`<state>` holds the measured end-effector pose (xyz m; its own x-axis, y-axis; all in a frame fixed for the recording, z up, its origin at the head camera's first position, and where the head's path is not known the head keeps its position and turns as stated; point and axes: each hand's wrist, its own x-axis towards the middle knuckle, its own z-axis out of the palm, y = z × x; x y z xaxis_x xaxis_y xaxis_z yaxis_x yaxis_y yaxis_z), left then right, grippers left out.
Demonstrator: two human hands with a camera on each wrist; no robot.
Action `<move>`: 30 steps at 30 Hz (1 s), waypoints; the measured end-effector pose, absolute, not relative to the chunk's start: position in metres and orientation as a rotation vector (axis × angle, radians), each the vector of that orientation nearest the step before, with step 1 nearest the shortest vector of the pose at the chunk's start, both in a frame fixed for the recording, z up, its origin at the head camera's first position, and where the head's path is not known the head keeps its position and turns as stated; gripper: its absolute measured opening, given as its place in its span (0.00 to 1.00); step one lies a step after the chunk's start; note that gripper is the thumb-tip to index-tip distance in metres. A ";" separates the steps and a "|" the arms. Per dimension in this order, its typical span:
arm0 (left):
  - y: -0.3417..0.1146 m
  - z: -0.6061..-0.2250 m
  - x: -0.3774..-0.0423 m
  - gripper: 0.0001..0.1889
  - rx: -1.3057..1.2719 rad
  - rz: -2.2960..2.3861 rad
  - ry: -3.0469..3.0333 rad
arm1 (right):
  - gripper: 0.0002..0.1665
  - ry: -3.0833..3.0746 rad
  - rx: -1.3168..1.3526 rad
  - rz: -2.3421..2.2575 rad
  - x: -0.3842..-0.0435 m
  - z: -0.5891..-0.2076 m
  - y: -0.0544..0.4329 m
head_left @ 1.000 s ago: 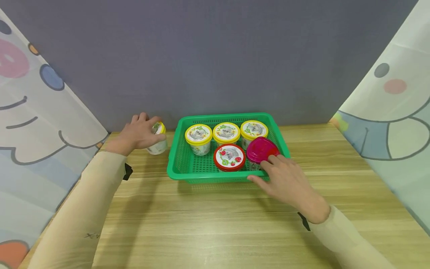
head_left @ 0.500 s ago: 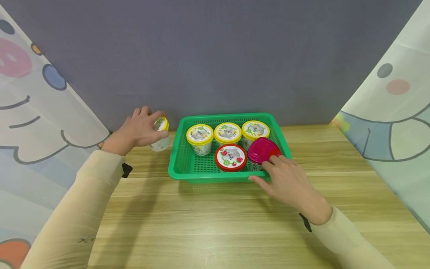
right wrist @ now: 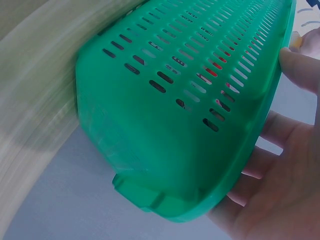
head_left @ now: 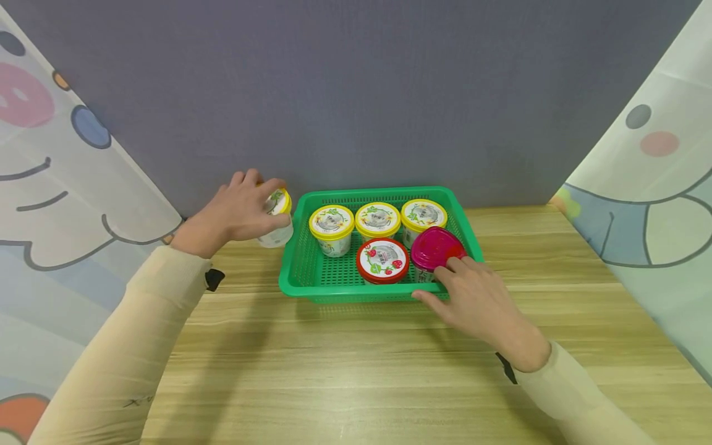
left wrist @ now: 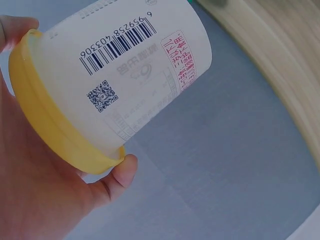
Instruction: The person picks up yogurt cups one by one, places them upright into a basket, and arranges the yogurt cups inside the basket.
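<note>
My left hand (head_left: 236,207) holds a white lidded cup (left wrist: 125,65) by its yellow lid (left wrist: 52,120), thumb and fingers at opposite sides of the lid. The cup is raised beside the left end of a green basket (head_left: 289,278). My right hand (head_left: 473,300) is at the basket's front right, thumb at the outer side of the rim and fingers reaching over it. Those fingers lie against a cup with a magenta lid (head_left: 434,247); their tips are partly hidden. Beside it sits a cup with a red strawberry lid (head_left: 382,261).
Along the basket's back stand three yellow-lidded cups, at left (head_left: 332,222), middle (head_left: 377,219) and right (head_left: 424,215). The perforated basket floor (head_left: 336,272) shows at front left. A grey panel (head_left: 356,93) rises behind the wooden table (head_left: 356,371); cartoon-printed sheets flank both sides.
My left hand has lifted the yellow-lidded cup off the table and carried it right, closer to the basket. The right hand stays in place at the rim.
</note>
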<state>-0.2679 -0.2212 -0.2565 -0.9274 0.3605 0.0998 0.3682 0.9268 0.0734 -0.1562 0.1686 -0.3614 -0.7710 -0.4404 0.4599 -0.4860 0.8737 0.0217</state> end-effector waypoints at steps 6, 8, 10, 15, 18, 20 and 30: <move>-0.211 -0.253 -0.263 0.35 -0.603 -0.146 -2.989 | 0.28 -2.587 0.678 0.135 -0.156 -0.361 0.169; -0.207 -0.252 -0.262 0.35 -0.618 -0.145 -2.984 | 0.27 -2.591 0.676 0.134 -0.156 -0.361 0.169; -0.203 -0.251 -0.262 0.35 -0.636 -0.143 -2.985 | 0.27 -2.595 0.675 0.133 -0.156 -0.360 0.168; -0.193 -0.249 -0.260 0.35 -0.685 -0.136 -2.984 | 0.27 -2.602 0.675 0.137 -0.156 -0.360 0.168; -0.187 -0.248 -0.259 0.34 -0.704 -0.140 -2.978 | 0.27 -2.599 0.676 0.134 -0.156 -0.361 0.169; -0.184 -0.248 -0.259 0.35 -0.711 -0.143 -2.971 | 0.28 -2.593 0.679 0.131 -0.157 -0.362 0.169; -0.168 -0.253 -0.257 0.37 -0.762 -0.121 -2.971 | 0.28 -2.589 0.684 0.126 -0.158 -0.363 0.169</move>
